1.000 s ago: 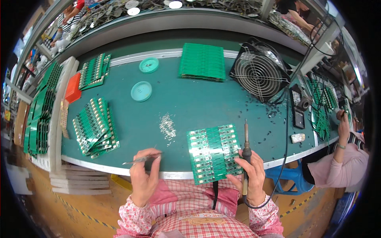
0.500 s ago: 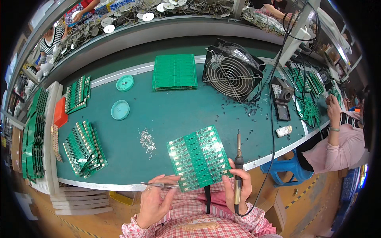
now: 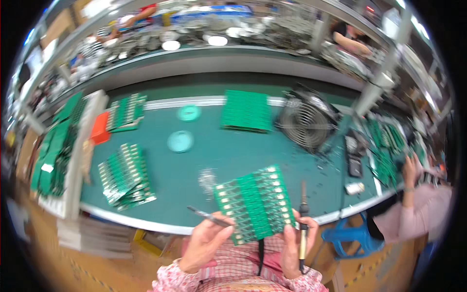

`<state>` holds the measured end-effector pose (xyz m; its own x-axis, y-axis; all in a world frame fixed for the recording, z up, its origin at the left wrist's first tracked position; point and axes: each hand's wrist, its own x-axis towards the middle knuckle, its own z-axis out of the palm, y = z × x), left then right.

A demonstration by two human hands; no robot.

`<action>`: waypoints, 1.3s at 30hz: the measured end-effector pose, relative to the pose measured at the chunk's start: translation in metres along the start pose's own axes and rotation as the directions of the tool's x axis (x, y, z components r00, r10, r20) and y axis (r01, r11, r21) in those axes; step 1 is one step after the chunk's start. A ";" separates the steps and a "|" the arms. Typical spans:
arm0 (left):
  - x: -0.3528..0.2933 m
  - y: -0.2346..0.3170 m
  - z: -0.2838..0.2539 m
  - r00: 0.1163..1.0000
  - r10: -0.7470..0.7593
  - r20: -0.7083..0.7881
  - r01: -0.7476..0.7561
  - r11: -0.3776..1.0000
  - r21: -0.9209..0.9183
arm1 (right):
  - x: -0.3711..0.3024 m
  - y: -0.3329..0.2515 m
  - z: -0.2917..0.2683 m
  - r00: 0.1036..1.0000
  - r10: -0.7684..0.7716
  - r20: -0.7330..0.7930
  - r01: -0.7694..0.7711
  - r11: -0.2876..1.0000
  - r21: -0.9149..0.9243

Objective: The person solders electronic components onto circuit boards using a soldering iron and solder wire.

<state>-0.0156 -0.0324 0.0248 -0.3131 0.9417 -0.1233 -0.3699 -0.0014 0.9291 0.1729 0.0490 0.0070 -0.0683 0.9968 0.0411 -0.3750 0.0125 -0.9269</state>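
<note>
A green circuit board panel [image 3: 255,204] with pale pads in rows is tilted up in front of my body, over the table's near edge. My right hand [image 3: 293,246] pinches its lower right edge and also holds a soldering iron [image 3: 304,214], tip pointing up and away. A pair of tweezers [image 3: 210,215] lies between the fingers of my left hand [image 3: 204,246], its points toward the left. Those left fingertips are at the board's lower left corner; blur hides whether they touch it.
Small pale parts [image 3: 207,181] are scattered left of the board. Beyond lie round green lids [image 3: 180,141], stacked boards [image 3: 246,111] and a black fan [image 3: 309,119]. More boards [image 3: 127,177] pile up at left. An iron stand [image 3: 353,155] and a seated co-worker [image 3: 413,209] are at right.
The view has shifted and blurred, so the table sits lower and further right. My left hand shows the tweezers angled more steeply beside the board. Both hands keep their holds.
</note>
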 end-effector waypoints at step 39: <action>-0.018 0.069 -0.126 0.383 0.910 -0.162 -0.039 0.191 0.981 | 0.236 0.055 0.104 0.296 -0.221 0.929 0.891 -0.288 -0.352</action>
<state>-0.1456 -0.0913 0.0477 -0.5978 0.3047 0.7415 0.7995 0.2932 0.5242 0.0402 0.2765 0.0049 -0.7968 0.2187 0.5633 0.3723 0.9119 0.1725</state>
